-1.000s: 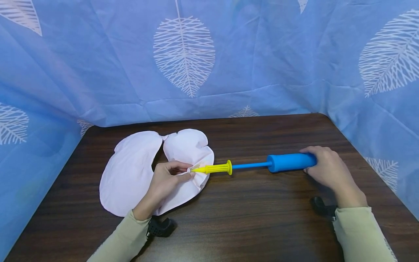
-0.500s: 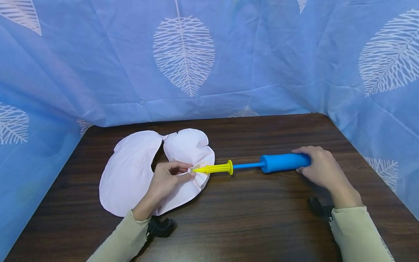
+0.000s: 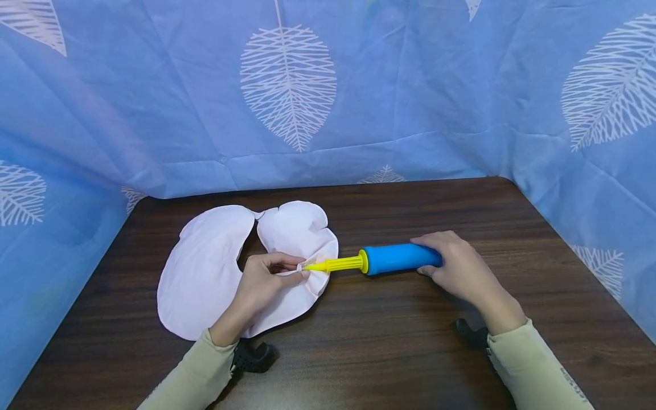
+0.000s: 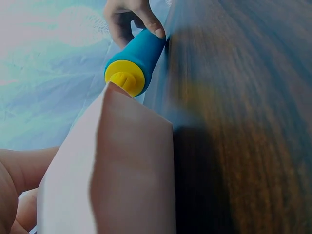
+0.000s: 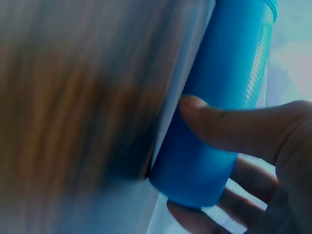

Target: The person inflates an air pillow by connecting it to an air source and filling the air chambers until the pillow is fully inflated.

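Fingers (image 3: 434,238) round pump (image 3: 397,259), table edge (image 3: 560,241) distant

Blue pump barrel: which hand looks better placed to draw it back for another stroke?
Right, most likely. The right hand grips the blue barrel, which sits against the yellow flange; the left hand is busy pinching the pale piece at the yellow nozzle.

Dark brown wood-grain worktop (image 3: 359,353) before blue leaf-printed cloth (image 3: 410,85); cloth also at left and right sides. Pale pink flat two-lobed fabric-like cushion (image 3: 195,279) on worktop, left of centre. Left hand (image 3: 260,285) at cushion's right lobe, beside tip of yellow tapered plastic nozzle (image 3: 344,263). Nozzle points left, across cushion's right edge. Blue cylindrical plastic pump barrel (image 3: 394,259) right of nozzle, touching it. Right hand (image 3: 456,266) around barrel's right end.
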{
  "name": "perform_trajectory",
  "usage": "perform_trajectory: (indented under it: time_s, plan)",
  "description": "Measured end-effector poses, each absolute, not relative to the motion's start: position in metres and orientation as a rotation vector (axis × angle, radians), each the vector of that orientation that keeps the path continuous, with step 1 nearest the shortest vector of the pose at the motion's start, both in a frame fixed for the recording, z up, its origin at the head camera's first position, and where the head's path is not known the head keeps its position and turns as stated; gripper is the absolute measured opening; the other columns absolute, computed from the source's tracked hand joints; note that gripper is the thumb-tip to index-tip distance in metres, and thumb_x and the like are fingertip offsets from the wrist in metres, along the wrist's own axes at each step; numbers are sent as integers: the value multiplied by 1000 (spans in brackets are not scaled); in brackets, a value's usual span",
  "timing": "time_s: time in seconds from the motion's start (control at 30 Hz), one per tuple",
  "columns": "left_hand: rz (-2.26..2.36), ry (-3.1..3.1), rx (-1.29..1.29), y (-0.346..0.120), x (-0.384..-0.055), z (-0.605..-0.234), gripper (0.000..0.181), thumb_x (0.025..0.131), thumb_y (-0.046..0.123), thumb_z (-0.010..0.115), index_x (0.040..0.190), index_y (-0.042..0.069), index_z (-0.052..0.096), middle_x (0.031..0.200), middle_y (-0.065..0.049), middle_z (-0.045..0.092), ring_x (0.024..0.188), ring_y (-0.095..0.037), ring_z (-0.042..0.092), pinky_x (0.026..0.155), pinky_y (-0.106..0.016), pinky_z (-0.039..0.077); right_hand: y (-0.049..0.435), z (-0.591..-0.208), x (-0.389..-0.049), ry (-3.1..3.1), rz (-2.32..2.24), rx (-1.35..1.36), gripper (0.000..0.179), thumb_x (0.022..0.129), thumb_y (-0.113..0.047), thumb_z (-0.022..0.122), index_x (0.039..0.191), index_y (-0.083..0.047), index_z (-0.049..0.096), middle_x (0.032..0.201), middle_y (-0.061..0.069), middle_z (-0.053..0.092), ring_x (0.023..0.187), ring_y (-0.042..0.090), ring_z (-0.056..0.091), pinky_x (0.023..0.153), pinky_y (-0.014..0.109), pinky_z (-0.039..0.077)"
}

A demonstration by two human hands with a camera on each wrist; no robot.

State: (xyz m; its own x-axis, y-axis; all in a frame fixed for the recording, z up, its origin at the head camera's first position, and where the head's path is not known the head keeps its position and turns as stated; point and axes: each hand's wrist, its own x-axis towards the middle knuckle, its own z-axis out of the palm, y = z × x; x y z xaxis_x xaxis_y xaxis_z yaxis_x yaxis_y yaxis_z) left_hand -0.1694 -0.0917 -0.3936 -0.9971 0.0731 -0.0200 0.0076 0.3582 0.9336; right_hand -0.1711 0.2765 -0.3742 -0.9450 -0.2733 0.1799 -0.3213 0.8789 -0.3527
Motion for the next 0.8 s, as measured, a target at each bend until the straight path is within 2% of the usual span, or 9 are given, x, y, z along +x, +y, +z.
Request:
perform_trajectory:
  time_s: [0.4, 0.8]
  plan:
    - [1774, 2515, 55, -92, -169, -393, 21, 74, 19, 85, 94, 19, 79, 84, 0, 74, 83, -16, 64, 76, -25, 46, 274, -376, -172, -2921, 546, 427, 53, 78, -17, 81, 128, -18, 63, 129, 11, 60, 123, 35, 50, 95, 61, 41]
    - [1769, 2521, 46, -94, -171, -393, 22, 72, 18, 85, 94, 20, 78, 86, 1, 74, 87, -15, 65, 80, -27, 48, 316, -370, -173, -3010, 576, 209, 52, 81, -11, 76, 130, -14, 60, 135, 23, 51, 122, 49, 43, 88, 70, 37]
